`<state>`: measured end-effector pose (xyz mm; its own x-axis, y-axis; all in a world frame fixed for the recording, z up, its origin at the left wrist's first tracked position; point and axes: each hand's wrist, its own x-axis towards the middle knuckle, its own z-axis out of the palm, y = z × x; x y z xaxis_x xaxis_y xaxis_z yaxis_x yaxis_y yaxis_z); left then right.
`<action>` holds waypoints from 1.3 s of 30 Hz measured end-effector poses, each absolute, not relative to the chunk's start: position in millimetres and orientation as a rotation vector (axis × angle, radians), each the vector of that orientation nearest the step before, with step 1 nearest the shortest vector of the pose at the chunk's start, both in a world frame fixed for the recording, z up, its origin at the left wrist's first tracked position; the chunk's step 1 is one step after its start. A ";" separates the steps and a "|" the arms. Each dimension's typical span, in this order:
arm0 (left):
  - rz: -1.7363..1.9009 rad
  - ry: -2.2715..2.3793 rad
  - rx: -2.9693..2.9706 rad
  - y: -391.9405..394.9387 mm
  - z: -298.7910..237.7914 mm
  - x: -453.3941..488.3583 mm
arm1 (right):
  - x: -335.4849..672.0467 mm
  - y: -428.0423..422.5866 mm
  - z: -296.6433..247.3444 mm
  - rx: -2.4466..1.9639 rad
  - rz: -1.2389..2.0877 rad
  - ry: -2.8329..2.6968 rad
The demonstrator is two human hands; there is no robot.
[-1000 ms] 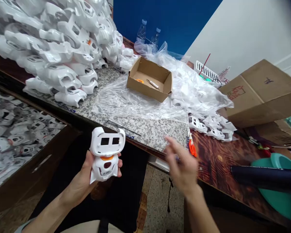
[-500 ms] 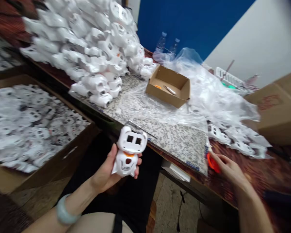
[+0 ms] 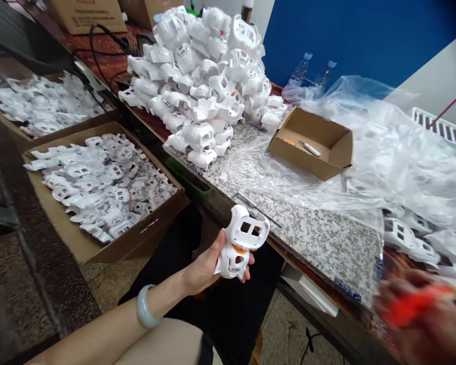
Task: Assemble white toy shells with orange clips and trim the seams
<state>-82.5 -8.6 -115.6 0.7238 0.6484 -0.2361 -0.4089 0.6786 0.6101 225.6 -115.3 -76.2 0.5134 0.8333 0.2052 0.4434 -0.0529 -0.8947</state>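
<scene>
To the left of the person's left hand, an open brown cardboard tray [image 3: 137, 238] holds rows of glossy white moulded plastic shells. The left hand [image 3: 209, 263], a pale green bangle [image 3: 144, 306] at its wrist, closes around a white plastic robot-shaped casing [image 3: 240, 243] with two square windows and an orange band at its waist. The casing's long axis tilts up and to the right, its windowed end above the fingers. Ahead of that hand, a heaped pile of white plastic shells [image 3: 197, 86] rises on a speckled grey granite slab [image 3: 327, 248], near a thin metal rod [image 3: 256, 207], a low brown cardboard box [image 3: 300, 157] and crumpled clear plastic sheeting [image 3: 403, 157]. At lower right, the blurred right hand [image 3: 421, 317] appears curled around a bright orange piece [image 3: 414, 306], well apart from the casing.
</scene>
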 end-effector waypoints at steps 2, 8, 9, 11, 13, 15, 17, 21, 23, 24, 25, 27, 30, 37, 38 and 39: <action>0.637 0.505 0.596 -9.7 -116.1 -81.6 | 185.3 -105.1 -70.6 -1.645 0.583 -0.975; 0.636 0.707 0.705 -13.3 -116.0 -82.6 | 95.6 -65.8 -63.4 -1.365 0.681 -1.395; 0.630 0.736 0.718 -13.5 -115.4 -83.1 | 91.0 -62.7 -64.4 -1.351 0.659 -1.450; 0.626 0.775 0.741 -13.5 -114.0 -84.0 | 88.1 -60.4 -67.2 -1.335 0.641 -1.552; 0.627 0.784 0.756 -13.3 -112.8 -84.6 | 88.8 -61.7 -70.3 -1.346 0.624 -1.651; 0.630 0.778 0.761 -13.0 -111.9 -84.9 | 89.5 -64.5 -73.0 -1.380 0.598 -1.723; 0.629 0.772 0.764 -12.7 -111.2 -85.0 | 89.3 -67.0 -75.1 -1.405 0.588 -1.744; 0.623 0.795 0.826 -13.3 -110.1 -86.5 | 87.9 -69.8 -76.0 -1.416 0.594 -1.787; 0.621 0.801 0.879 -14.4 -109.5 -88.1 | 86.2 -71.0 -75.9 -1.436 0.588 -1.815; 0.620 0.799 0.905 -15.2 -109.3 -89.0 | 84.7 -71.9 -76.4 -1.443 0.575 -1.809; 0.618 0.798 0.926 -16.0 -109.3 -89.9 | 82.8 -72.8 -77.5 -1.449 0.555 -1.790; 0.604 0.802 0.962 -17.5 -110.3 -91.4 | 78.2 -74.6 -81.5 -1.453 0.513 -1.758; 0.581 0.837 0.988 -18.2 -114.1 -91.4 | 71.7 -75.3 -90.5 -1.441 0.470 -1.738; 0.633 0.793 0.785 -12.5 -124.5 -83.7 | 77.8 -64.6 -93.9 -1.405 0.575 -1.688; 0.634 0.765 0.760 -11.1 -125.1 -83.7 | 80.4 -63.3 -91.3 -1.391 0.583 -1.674; 0.632 0.728 0.740 -9.7 -125.3 -84.1 | 82.8 -62.3 -88.3 -1.378 0.581 -1.654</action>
